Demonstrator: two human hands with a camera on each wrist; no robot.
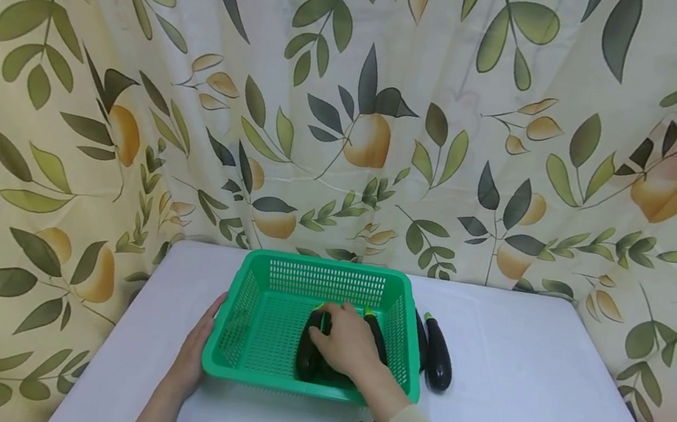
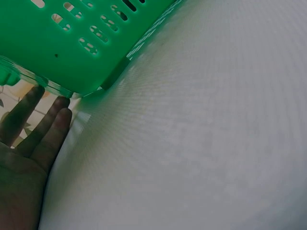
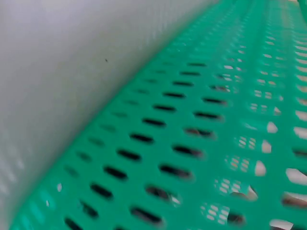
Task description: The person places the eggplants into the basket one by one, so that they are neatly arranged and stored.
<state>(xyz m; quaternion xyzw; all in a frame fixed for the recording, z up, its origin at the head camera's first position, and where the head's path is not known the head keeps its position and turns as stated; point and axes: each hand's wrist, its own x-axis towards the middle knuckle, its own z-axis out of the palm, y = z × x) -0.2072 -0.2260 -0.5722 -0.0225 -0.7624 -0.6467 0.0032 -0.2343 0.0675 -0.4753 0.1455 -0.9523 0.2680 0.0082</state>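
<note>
A green plastic basket (image 1: 232, 365) with slotted walls stands on the table, several dark purple eggplants in its right half. My right hand (image 1: 350, 344) reaches in over the front rim, its thumb and fingers bent around the upper part of one eggplant (image 1: 307, 355). Another eggplant (image 1: 378, 337) lies to the right of that hand, partly hidden by it. My left hand (image 1: 197, 344) is against the basket's left side, and its straight fingers (image 2: 50, 139) reach the green wall in the left wrist view. The right wrist view has only the slotted basket wall (image 3: 192, 139), not the hand.
Just right of the basket, an eggplant (image 1: 438, 355) lies on the white tablecloth (image 1: 523, 391), with a second eggplant (image 1: 421, 337) beside it, partly behind the basket wall. A curtain (image 1: 353, 206) printed with fruit and leaves hangs behind the table.
</note>
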